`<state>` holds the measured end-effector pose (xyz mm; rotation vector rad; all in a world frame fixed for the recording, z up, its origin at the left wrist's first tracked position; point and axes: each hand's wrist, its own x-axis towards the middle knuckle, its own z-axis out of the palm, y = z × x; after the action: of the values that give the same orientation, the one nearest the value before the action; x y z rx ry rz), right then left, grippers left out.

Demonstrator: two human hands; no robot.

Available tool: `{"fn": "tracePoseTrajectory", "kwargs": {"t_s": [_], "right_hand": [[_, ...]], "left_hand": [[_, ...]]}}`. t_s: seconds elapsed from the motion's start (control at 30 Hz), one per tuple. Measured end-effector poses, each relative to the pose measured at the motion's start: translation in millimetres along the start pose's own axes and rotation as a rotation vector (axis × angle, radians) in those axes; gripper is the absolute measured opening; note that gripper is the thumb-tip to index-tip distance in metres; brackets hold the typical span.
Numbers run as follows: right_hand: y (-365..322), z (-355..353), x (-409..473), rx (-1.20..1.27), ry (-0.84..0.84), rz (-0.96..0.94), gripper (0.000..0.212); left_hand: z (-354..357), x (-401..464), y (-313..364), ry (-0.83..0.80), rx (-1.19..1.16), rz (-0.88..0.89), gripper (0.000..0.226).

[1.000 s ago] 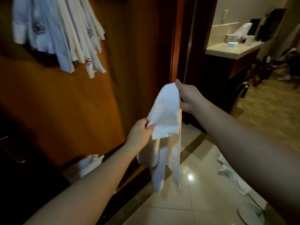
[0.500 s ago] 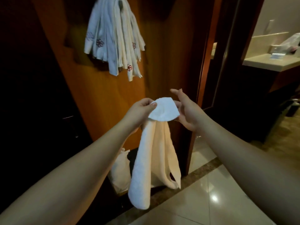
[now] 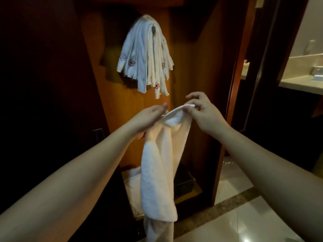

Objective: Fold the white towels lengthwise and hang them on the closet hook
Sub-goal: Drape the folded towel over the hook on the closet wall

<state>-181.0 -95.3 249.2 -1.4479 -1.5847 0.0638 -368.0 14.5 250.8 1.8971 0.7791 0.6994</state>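
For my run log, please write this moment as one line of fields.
step: folding | left hand: holds white towel | right hand: pinches towel top edge | hook: bundle of hung towels | held towel: not yet hung

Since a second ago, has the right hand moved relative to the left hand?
Yes. The right hand has come in toward the left hand, now pinching the towel top close beside it.

Hook [image 3: 153, 29] mostly hidden, apparently, beneath hung towels [image 3: 145, 55].

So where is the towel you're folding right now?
In the head view the white towel hangs in the middle, its top edge held between the left hand and the right hand, below the bunch of hung towels on the closet wall.
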Motion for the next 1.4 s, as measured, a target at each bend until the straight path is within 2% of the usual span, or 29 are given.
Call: {"fn": "tracePoseTrajectory", "kwargs": {"t_s": [0.03,0.1,0.2,0.3,0.43,0.57,0.7,0.8,0.9,0.97,1.03,1.1,1.2,1.3,1.4], "right_hand": [[-5,-3,6,0.041,0.006,0.034,0.012],[-12,-7,15,0.097,0.050,0.082,0.018],[-14,-15,24,0.155,0.161,0.125,0.020],[-7,-30,27,0.207,0.242,0.156,0.018],[13,-47,25,0.111,0.255,0.190,0.016],[30,-62,20,0.008,0.221,0.248,0.017],[44,-74,15,0.005,0.197,0.311,0.021],[58,-82,14,0.020,0.138,0.376,0.028],[75,-90,15,0.247,0.027,0.470,0.022],[86,-95,14,0.363,-0.017,0.522,0.019],[93,-95,14,0.471,-0.012,0.559,0.020],[97,-91,12,0.612,0.041,0.607,0.022],[97,-76,1,0.791,0.065,0.747,0.028],[90,-51,-23,0.923,0.044,0.878,0.025],[79,-22,-46,1.111,0.091,1.001,0.027]], "left_hand": [[-3,-3,5,-0.037,0.117,0.046,0.026],[-11,-7,11,-0.119,0.304,0.054,0.030],[-26,-9,14,-0.049,0.444,0.024,0.018],[-45,-16,8,-0.008,0.541,-0.041,0.018],[-70,-27,-14,-0.013,0.678,-0.169,0.021],[-91,-37,-35,-0.039,0.942,-0.303,0.033],[-101,-46,-45,-0.027,0.957,-0.362,0.037],[-109,-49,-52,0.012,0.853,-0.338,0.035],[-116,-51,-62,0.123,0.660,-0.322,0.033],[-120,-55,-68,0.203,0.411,-0.290,0.023],[-123,-61,-73,0.252,0.054,-0.232,0.018],[-120,-65,-77,0.280,-0.256,-0.179,0.025],[-107,-68,-81,0.306,-0.549,-0.129,0.030],[-90,-72,-87,0.381,-0.798,-0.255,0.035],[-71,-74,-88,0.483,-0.819,-0.408,0.031]]}}
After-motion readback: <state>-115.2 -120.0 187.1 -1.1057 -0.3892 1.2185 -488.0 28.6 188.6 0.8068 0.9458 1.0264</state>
